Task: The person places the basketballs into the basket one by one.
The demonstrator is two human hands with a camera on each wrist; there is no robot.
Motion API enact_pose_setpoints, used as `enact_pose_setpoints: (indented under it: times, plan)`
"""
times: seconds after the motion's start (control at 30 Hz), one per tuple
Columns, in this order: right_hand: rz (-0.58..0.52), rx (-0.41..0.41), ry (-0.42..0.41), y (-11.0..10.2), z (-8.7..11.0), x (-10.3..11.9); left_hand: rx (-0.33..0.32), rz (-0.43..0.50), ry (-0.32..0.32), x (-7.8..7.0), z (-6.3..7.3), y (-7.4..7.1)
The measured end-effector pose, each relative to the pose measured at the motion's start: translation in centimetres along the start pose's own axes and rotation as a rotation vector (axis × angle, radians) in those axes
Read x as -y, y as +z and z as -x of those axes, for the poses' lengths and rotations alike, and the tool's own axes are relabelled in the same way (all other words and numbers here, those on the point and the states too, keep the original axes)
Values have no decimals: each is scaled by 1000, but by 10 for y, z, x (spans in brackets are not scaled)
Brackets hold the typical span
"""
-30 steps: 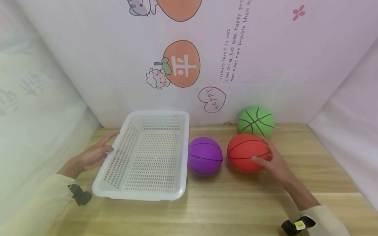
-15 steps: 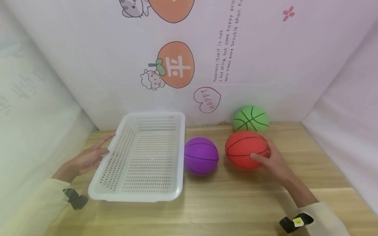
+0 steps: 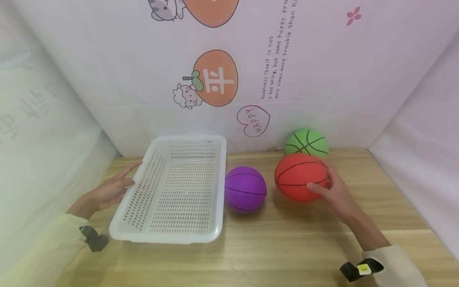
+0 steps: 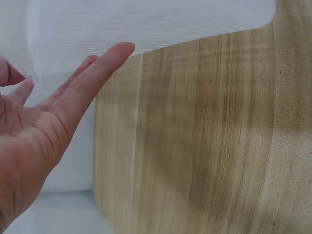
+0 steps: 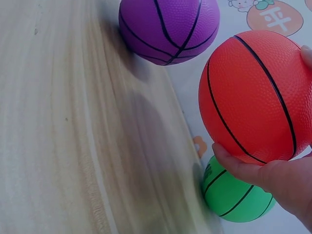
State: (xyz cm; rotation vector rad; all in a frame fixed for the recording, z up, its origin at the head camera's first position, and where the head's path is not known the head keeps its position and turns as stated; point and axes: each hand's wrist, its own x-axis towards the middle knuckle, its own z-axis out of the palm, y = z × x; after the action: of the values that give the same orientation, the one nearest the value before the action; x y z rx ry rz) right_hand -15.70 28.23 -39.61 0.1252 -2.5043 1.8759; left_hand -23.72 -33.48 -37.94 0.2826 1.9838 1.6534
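Note:
My right hand [image 3: 335,191] grips a small red basketball [image 3: 299,177] from its right side, thumb on the near face. In the right wrist view the red ball [image 5: 253,97] appears raised off the table, with a thumb or finger [image 5: 239,163] against its lower side. My left hand [image 3: 111,191] touches the left side of a white perforated plastic basket [image 3: 221,187]. The left wrist view shows that hand's fingers [image 4: 92,80] fairly straight near the basket's outer wall [image 4: 195,22]. Nothing lies in the basket.
A purple basketball [image 3: 245,189] sits on the wooden table [image 3: 272,247] close to the basket's right side. Behind the red ball, a green basketball [image 3: 307,142] rests near the printed back wall [image 3: 143,79]. Pale side walls [image 3: 423,131] flank the table.
My right hand has raised the red ball slightly, and it now covers more of the green one. The head view has shifted a little. Left hand, basket and purple ball stay put.

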Motion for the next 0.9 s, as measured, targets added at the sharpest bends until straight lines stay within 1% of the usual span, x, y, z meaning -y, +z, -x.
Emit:
enact_pose_setpoints:
  times: [0.3, 0.47, 0.6, 0.73, 0.9]
  plan:
    - [-40, 1, -18, 0, 1, 8, 8, 9, 5, -2, 0, -1]
    - [-51, 8, -56, 0, 0, 11, 15, 8, 7, -1, 0, -1]
    - [-51, 14, -79, 1, 0, 14, 5, 13, 0, -1, 0, 0]
    - [-93, 27, -97, 0, 0, 17, -5, 25, -11, -1, 0, 1]
    - [-152, 41, -130, 0, 1, 23, -11, 17, -12, -3, 0, 2]
